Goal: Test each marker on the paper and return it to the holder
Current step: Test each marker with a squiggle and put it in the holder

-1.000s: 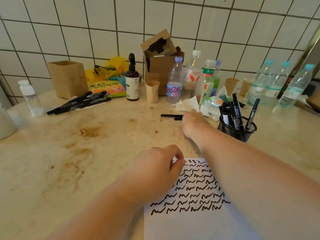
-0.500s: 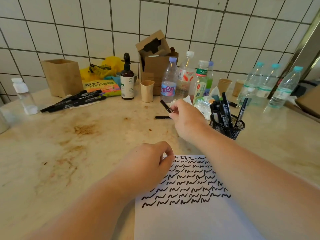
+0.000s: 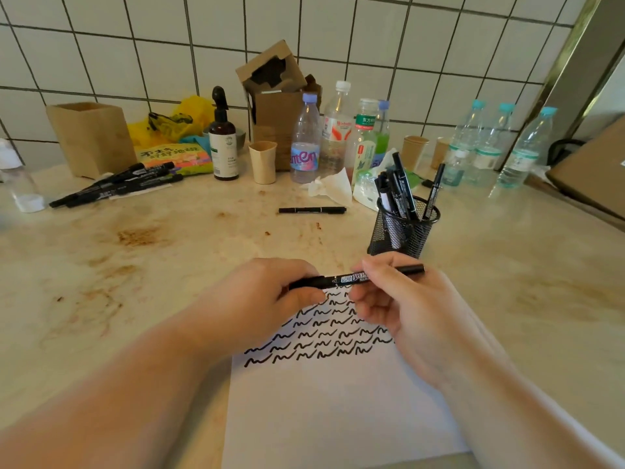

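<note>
Both hands' grip clamped on one marker (image 3: 351, 278) — held level above the paper (image 3: 338, 401).

We've got a white paper (image 3: 338, 411) covered in rows of black squiggles, black mesh holder (image 3: 402, 228) right of centre, beige brown-stained countertop (image 3: 162, 252), white grid tiles (image 3: 101, 49), yellow bag (image 3: 182, 120) upper left.

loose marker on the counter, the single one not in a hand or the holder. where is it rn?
Head view, centre: the loose marker lies flat on the counter, just left of the mesh holder and in front of the crumpled tissue.
</note>
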